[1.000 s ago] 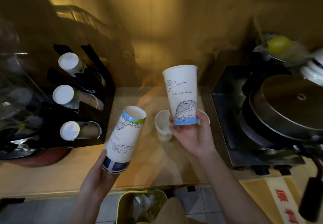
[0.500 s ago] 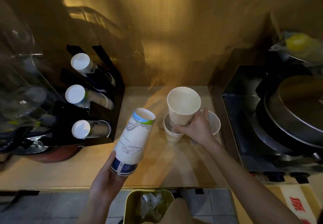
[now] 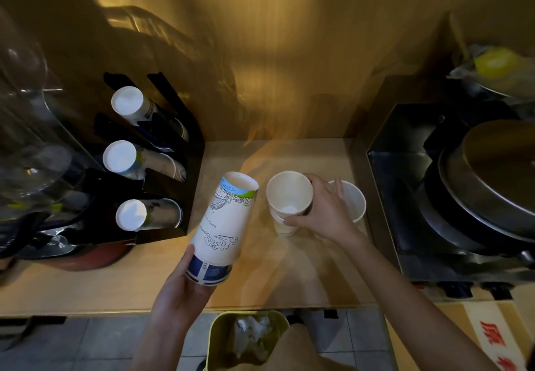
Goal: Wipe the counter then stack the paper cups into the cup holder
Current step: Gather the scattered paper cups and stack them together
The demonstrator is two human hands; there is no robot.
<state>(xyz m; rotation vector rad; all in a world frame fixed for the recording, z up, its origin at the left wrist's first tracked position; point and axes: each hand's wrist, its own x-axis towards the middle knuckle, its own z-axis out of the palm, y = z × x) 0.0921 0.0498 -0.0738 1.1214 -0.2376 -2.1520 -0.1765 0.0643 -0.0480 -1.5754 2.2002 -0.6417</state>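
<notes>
Glare and deep shadow blur the left edge, where clear glassware is hard to make out, and a dark round metal pan is cut off at the right. The left hand is clamped around the blue-banded base of a tall white paper cup printed with line drawings, tilted with its open mouth up and away, above the pale wooden counter. It appears to be two nested cups, though the seam is unclear. The right hand has thumb and fingers closed around a plain white paper cup seated in a short stack of similar cups on the counter; another white cup stands just behind the hand, partly hidden. The black cup holder at the left carries three rows of cups lying bottoms outward, their sleeves mostly lost in shadow. A yellow-green bin holding crumpled paper sits below the counter edge.
</notes>
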